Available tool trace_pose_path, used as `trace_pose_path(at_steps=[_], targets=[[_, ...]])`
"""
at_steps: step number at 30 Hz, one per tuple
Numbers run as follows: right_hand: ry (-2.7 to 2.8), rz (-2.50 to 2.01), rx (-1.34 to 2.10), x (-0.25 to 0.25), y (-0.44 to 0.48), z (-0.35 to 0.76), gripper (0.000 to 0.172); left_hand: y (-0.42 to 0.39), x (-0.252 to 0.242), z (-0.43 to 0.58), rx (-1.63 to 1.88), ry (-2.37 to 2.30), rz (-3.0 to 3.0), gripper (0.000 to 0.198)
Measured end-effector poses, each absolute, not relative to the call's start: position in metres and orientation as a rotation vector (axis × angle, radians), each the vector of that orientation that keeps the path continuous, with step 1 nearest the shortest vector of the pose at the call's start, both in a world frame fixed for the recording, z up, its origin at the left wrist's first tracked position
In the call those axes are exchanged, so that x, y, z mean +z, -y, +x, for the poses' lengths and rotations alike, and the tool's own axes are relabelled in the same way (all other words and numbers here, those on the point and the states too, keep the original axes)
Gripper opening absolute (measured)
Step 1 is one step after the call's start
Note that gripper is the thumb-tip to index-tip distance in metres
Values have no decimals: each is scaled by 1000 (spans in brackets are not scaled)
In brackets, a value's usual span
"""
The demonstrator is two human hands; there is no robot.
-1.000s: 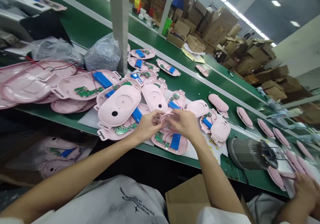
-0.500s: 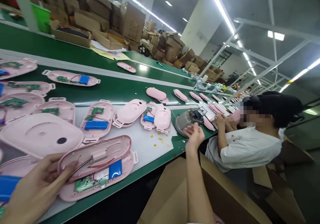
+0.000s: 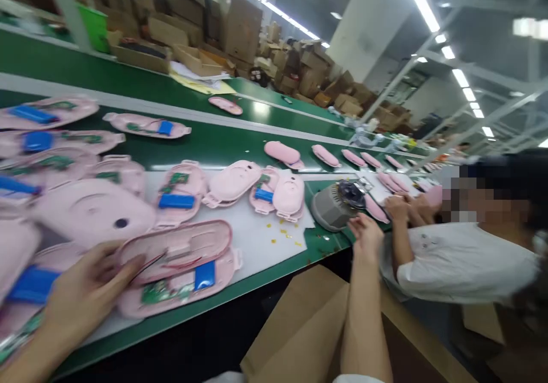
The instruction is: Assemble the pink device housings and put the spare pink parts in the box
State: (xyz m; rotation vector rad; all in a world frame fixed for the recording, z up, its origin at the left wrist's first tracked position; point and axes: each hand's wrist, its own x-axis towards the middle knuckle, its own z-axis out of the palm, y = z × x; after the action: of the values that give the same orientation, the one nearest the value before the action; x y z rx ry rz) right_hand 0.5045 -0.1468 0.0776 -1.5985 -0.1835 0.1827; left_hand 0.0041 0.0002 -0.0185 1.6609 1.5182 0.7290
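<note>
My left hand (image 3: 83,294) holds the left end of a pink oval shell half (image 3: 180,249) with red wires inside. It rests tilted over a second pink shell (image 3: 188,286) that carries a blue battery (image 3: 204,274) and a green circuit board (image 3: 160,291). My right hand (image 3: 367,236) is stretched out to the right, fingers apart and holding nothing, just in front of a grey round device (image 3: 336,205) at the bench edge.
Many pink shells (image 3: 233,182) lie on a white mat (image 3: 257,237) and on the green conveyor belt (image 3: 205,143). A co-worker in a white shirt (image 3: 454,260) works at the right. An open cardboard box (image 3: 299,329) stands below the bench.
The view has swung right along the line. My right hand left the pink shell and reached out toward the grey device. My left hand kept hold of the shell.
</note>
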Motion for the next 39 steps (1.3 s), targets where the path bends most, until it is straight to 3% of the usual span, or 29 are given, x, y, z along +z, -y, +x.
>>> trace_pose_path(at_steps=[4,10,13,18,22,26,31,34,39], targets=[[498,-1567,86,91,135,430,21,17,6,17,817,-1320,1400,56],[1937,-1473,509,95,68,246,18,28,7,22,934,-1036,1143,51],[2347,-1500,328,79,42,200,20,33,5,25,977,-936,1093,48],[2522,-1575,-14,59,33,187,22,35,1,28,1030,-875,1105,41],[2468,-1642,-56,61,32,185,18,39,5,27,1041,-919,1141,41],[2137,-1819,125,63,18,202,31,39,5,25,1034,-940,1118,37],[2027,-1556,502,65,19,217,12,37,7,19,934,-1054,1367,41],[1870,-1447,496,62,34,237,16,30,14,16,779,-1091,1486,52],[458,-1628,227,55,82,367,35,5,4,6,626,-1259,1642,54]])
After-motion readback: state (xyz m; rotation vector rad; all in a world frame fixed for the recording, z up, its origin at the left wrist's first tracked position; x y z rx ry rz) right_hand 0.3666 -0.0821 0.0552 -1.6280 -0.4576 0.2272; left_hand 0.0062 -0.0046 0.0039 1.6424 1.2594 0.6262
